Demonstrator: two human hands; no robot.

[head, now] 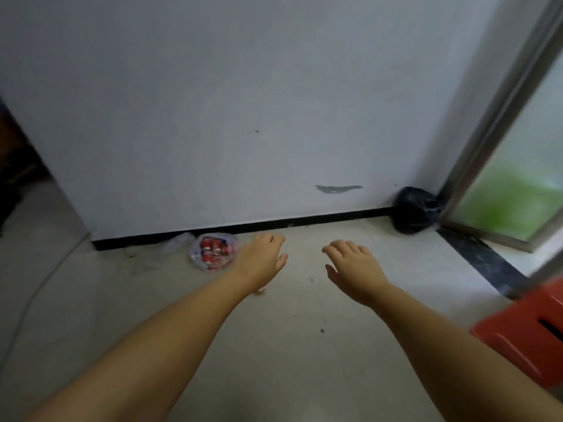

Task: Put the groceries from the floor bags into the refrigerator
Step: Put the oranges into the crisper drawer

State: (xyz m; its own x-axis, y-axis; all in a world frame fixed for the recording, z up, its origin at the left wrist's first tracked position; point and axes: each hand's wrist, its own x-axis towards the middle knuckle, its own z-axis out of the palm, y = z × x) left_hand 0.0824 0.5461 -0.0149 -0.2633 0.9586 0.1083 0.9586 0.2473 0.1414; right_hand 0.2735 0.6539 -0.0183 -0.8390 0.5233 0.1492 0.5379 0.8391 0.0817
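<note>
Both hands reach out empty over pale, smooth floor.
Left hand (262, 257) and right hand (353, 268) hang relaxed, fingers loose; crinkly clear bag of red cans (213, 250) lies far left.

A clear plastic bag (213, 251) lies on the floor just in front of the black baseboard at the foot of the wall, slumped and open-looking, with several red cans (213, 249) heaped inside it. A black plastic bag (416, 210), bulging and bunched at the top, sits in the corner where the wall meets the window frame, well apart from the clear one.
</note>
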